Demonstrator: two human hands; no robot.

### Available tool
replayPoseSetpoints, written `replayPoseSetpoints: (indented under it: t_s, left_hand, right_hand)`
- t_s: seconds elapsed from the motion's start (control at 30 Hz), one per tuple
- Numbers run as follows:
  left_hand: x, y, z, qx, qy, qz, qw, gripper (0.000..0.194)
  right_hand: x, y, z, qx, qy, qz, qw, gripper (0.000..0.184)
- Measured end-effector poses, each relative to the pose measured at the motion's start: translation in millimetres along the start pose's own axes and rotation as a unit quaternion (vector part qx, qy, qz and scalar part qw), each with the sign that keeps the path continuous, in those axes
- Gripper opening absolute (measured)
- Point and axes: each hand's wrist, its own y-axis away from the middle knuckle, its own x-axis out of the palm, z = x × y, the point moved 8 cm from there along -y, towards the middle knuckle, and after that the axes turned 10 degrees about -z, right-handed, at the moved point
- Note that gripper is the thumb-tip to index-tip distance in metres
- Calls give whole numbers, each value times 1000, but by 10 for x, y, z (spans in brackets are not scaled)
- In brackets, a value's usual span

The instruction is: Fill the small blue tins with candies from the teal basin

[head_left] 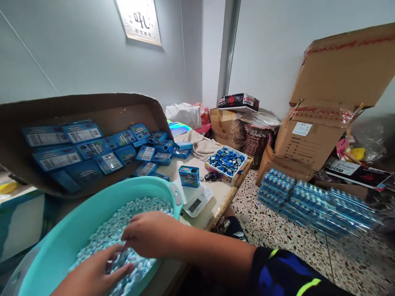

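Observation:
A teal plastic basin (101,194) holds many small pale blue and white candies (135,207). Over its near side, my left hand (95,269) curls its thumb and fingers around a clear bluish thing, partly hidden and too blurred to name. Touching or nearly touching the left fingertips, my right hand (151,236) has its fingers bent down and closed; what they hold, if anything, is hidden. Just beyond the basin, a small blue candy box (189,176) stands upright on a white digital scale (197,201).
Several blue boxes (123,156) lie in a tipped cardboard carton (129,105) behind the basin. A tray of blue caps (226,160) sits at the table's right edge. On the floor at right are wrapped blue packs (308,201) and an open cardboard box (308,142).

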Motion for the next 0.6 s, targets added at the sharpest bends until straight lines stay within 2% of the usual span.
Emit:
replayPoseSetpoints:
  t_s: [0.07,0.1,0.2,0.3,0.37,0.43,0.53,0.6]
  left_hand:
    - [-3,42,13,-28,-1,12,1000,73]
    - [-6,67,1,-30,-2,19,999,72]
    - [-18,119,-73,-3,-8,27,1000,60]
    - [6,136,-91,12,-31,32,999,51]
    - [46,142,-78,12,-51,42,998,53]
    - [88,149,-78,17,-75,59,995,57]
    - [130,154,-99,18,-95,91,991,60]
    - [142,157,-130,12,-95,115,989,60]
  right_hand:
    - [-312,107,-208,26,1,-50,998,19]
    - [-502,183,-386,63,34,-78,994,19]
    - [-1124,506,-939,175,121,-190,958,22]
    - [-1513,905,-1236,175,123,-287,934,17]
    - [-1607,1223,-1356,171,107,-329,923,16]
    - [-1623,1570,-1475,203,106,-364,903,16]
    - [-1563,2029,-1633,276,98,-405,866,16]
    - [-1479,2197,-1698,295,77,-403,863,15]
